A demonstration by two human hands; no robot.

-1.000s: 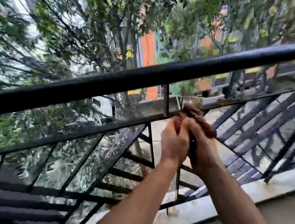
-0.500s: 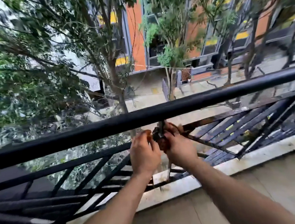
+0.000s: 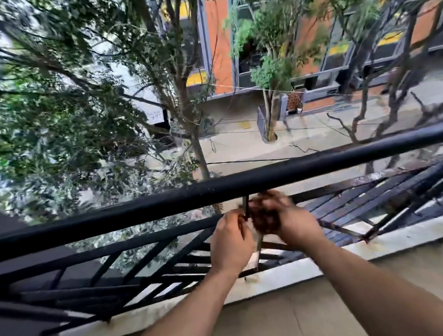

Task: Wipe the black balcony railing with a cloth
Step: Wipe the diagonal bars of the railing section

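The black balcony railing (image 3: 135, 210) runs across the whole view, its round top rail above slanted bars. A dark brown cloth (image 3: 264, 217) is bunched around a thin vertical bar (image 3: 245, 207) just under the top rail. My right hand (image 3: 293, 221) grips the cloth from the right. Left of that bar, my left hand (image 3: 232, 244) has its fingers curled at the cloth's other end. Both hands are blurred, and most of the cloth is hidden between them.
A white ledge (image 3: 395, 240) carries the railing's foot, with the beige balcony floor (image 3: 292, 317) below it. Beyond the railing are trees (image 3: 65, 118), a street far below and an orange building (image 3: 219, 25).
The view has tilted up and over the rail. Both hands have risen along the vertical bar with the cloth, from the middle crossbar to just below the top rail.
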